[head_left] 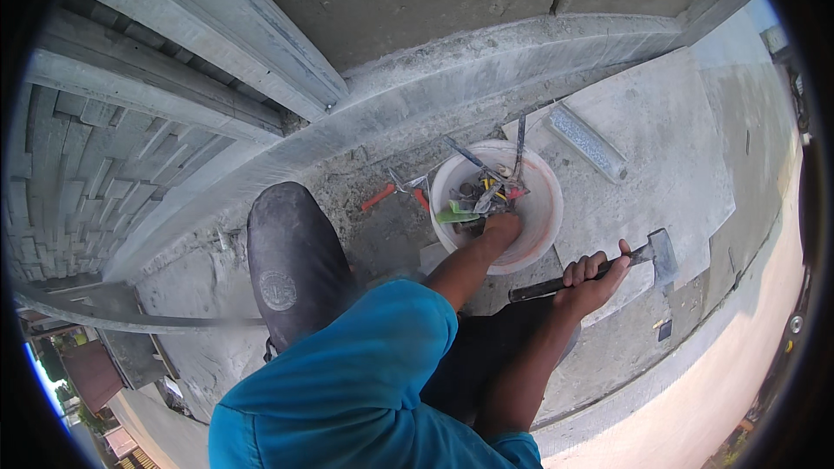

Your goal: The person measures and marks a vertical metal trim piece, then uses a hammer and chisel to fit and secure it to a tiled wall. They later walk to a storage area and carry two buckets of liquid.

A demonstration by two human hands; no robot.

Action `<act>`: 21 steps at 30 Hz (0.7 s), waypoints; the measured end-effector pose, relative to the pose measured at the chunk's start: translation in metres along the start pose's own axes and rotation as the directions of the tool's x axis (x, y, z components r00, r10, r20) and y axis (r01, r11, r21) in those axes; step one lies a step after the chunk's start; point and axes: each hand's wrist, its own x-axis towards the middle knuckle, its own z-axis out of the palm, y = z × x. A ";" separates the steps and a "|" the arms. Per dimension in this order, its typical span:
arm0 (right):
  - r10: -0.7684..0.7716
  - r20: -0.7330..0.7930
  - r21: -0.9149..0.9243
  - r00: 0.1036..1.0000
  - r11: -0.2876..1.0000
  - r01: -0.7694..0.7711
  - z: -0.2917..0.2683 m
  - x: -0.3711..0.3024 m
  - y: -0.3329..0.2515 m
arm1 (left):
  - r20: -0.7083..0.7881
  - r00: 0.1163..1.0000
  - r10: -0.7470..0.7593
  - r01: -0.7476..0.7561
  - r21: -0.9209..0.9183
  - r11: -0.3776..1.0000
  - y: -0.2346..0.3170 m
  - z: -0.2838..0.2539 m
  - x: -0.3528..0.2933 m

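Observation:
My left hand (501,227) reaches down into a white bucket (547,204), its fingers hidden among the contents. Inside the bucket lie a jumble of small tools and scraps, including a green piece (454,214) beside my hand. Two long dark metal bars (466,151) lean out over the far rim. Over to the right, my right hand (593,285) is wrapped around the dark handle of a hammer (663,257) with a broad grey head, held level above the floor. Pliers with orange handles (380,198) lie on the ground left of the bucket.
A perforated metal channel piece (586,141) rests on a large flat board (660,122) beyond the bucket. Concrete kerb and wall (417,78) run along the far side. Grey metal posts (234,30) and stacked-stone cladding (95,174) stand at left. My bent knee (291,243) is close by.

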 end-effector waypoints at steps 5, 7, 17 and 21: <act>0.091 0.112 0.208 0.990 0.972 -0.113 0.003 0.003 0.012 | -0.153 0.974 0.170 -0.159 0.084 0.984 -0.009 -0.047 -0.048; 0.228 0.115 0.352 0.967 0.901 -0.254 0.002 0.015 0.029 | -0.307 0.859 0.409 -0.377 0.163 0.912 -0.039 -0.033 -0.034; -0.308 0.582 -0.639 0.752 0.398 0.658 0.011 -0.005 0.035 | -0.499 0.808 0.315 -0.565 -0.500 0.656 0.038 -0.376 -0.259; -0.507 0.636 -0.429 0.581 0.393 0.813 0.161 -0.081 -0.137 | -0.790 0.498 0.356 -0.818 -0.292 0.496 0.103 -0.566 -0.385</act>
